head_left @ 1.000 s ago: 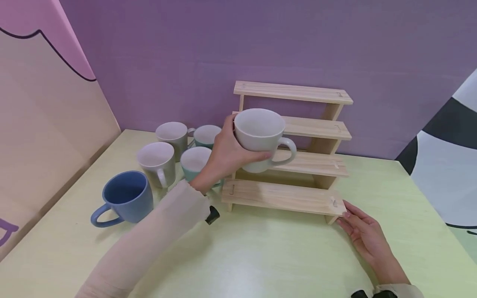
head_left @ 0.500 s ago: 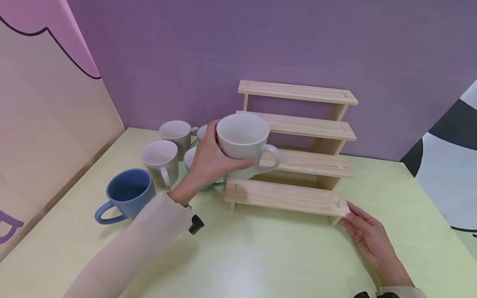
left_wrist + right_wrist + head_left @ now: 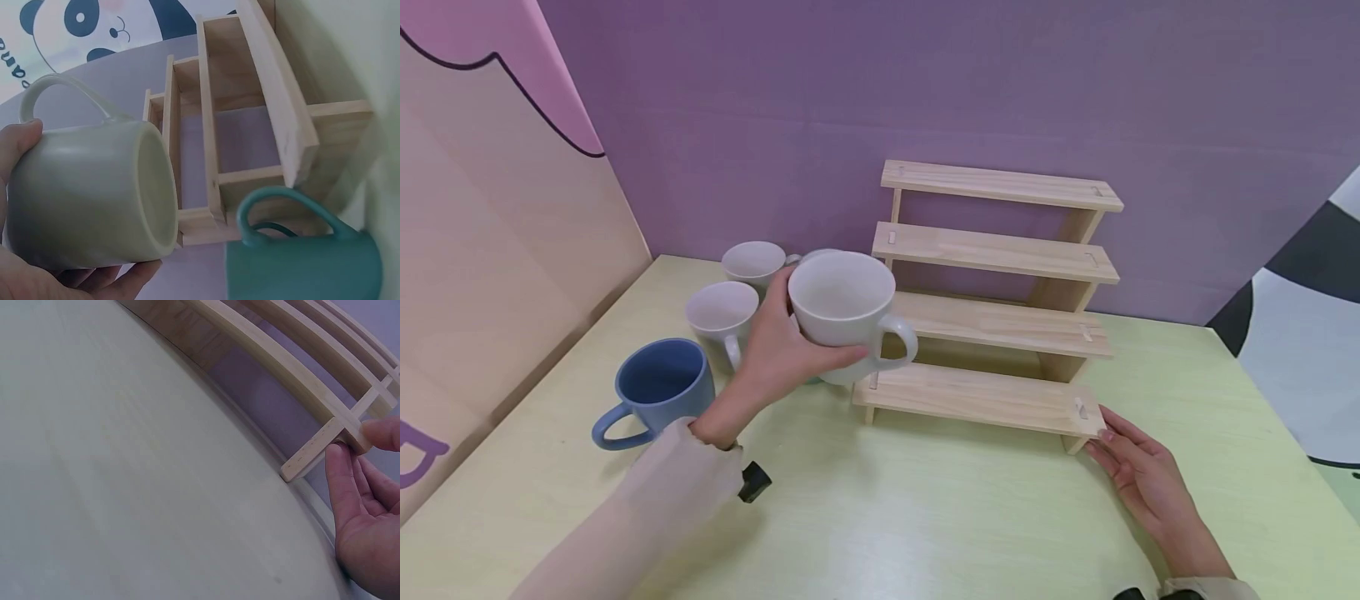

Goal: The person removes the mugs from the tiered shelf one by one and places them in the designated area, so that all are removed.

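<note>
My left hand (image 3: 775,346) grips a white mug (image 3: 841,292) round its body and holds it up in the air, handle toward the right. In the left wrist view, the mug (image 3: 87,194) shows its base, and a teal mug (image 3: 306,269) stands below it; the head view mostly hides that teal one behind the held mug. At the right, my right hand (image 3: 1150,479) pinches the front right corner of the wooden tiered shelf (image 3: 977,398), thumb on the board's end and fingers beneath, as the right wrist view shows with the shelf (image 3: 312,434).
A blue mug (image 3: 662,383) stands at the left, handle outward. Behind it are a greyish-white mug (image 3: 722,312) and another such mug (image 3: 754,262) near the purple wall (image 3: 737,125). All stand on a pale yellow-green table (image 3: 940,508).
My left hand has carried the white mug leftward and slightly down, from in front of the shelf to over the teal mugs. My right hand stays at the shelf's corner.
</note>
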### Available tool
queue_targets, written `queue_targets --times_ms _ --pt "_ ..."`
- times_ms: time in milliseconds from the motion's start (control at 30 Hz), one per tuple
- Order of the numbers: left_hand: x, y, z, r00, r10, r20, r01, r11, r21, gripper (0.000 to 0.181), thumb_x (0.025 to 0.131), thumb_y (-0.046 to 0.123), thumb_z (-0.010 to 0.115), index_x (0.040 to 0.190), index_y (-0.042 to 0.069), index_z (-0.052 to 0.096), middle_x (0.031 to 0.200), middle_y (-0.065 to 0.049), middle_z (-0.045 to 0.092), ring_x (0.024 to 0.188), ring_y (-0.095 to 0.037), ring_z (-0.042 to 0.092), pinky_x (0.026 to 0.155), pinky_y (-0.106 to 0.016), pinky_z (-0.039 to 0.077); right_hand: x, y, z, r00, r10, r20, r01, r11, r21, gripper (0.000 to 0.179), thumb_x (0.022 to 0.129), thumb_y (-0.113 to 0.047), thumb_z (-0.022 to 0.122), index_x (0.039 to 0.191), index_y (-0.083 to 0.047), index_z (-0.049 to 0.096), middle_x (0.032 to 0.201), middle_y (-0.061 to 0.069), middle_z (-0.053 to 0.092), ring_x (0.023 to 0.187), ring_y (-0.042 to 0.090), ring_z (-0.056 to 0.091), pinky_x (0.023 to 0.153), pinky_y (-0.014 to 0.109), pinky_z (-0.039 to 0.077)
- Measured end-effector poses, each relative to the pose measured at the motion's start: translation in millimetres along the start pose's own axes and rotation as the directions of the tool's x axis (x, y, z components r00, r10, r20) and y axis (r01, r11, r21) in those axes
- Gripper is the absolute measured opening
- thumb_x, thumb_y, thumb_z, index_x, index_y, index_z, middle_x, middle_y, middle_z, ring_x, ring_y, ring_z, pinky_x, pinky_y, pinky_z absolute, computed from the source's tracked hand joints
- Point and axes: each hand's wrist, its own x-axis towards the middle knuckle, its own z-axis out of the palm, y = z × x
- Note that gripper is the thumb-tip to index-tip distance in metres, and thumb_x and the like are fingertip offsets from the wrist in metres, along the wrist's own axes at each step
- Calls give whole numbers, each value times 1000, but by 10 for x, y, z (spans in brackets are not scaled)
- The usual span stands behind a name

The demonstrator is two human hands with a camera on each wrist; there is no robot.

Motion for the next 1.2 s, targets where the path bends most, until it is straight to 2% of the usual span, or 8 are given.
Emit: queue_targets --times_ms 233,367,567,867,1200 --pt "-140 -116 -117 999 -33 -13 34 999 34 101 60 13 89 141 10 30 136 -9 47 122 -28 47 97 -49 44 -2 -10 9 1000 1 -16 -1 1000 -19 38 98 6 40 117 -10 68 116 -1 69 102 13 67 85 25 54" --pt "-220 -184 -174 997 -77 -11 77 995 56 101 61 13 88 141 10 27 136 -9 46 122 -29 46 97 -51 43 -3 -12 20 1000 8 -25 -9 1000 -14 38 98 6 40 117 -11 68 116 -2 69 102 13 67 85 25 54" --pt "-357 -304 -247 994 -110 -6 110 992 64 100 62 10 88 141 9 27 136 -11 45 123 -31 45 97 -54 43 2 -12 36 1000 -11 2 11 1000 -15 39 99 7 38 118 -10 67 117 -1 68 103 14 67 85 25 54" --pt "-521 -483 -283 993 -117 -12 118 992 49 100 60 8 88 139 5 27 135 -14 44 120 -32 46 96 -53 42 -4 -4 30 1000 -14 -3 14 1000 -15 39 98 7 38 118 -10 68 117 0 68 103 14 67 85 25 54" --pt "-576 -701 -277 987 -160 -10 160 985 69 103 61 12 89 140 3 24 134 -18 44 120 -35 46 94 -50 43 -26 -10 39 1000 -20 -13 19 1000 -22 39 99 6 38 118 -10 68 116 -1 68 102 14 67 85 24 54"
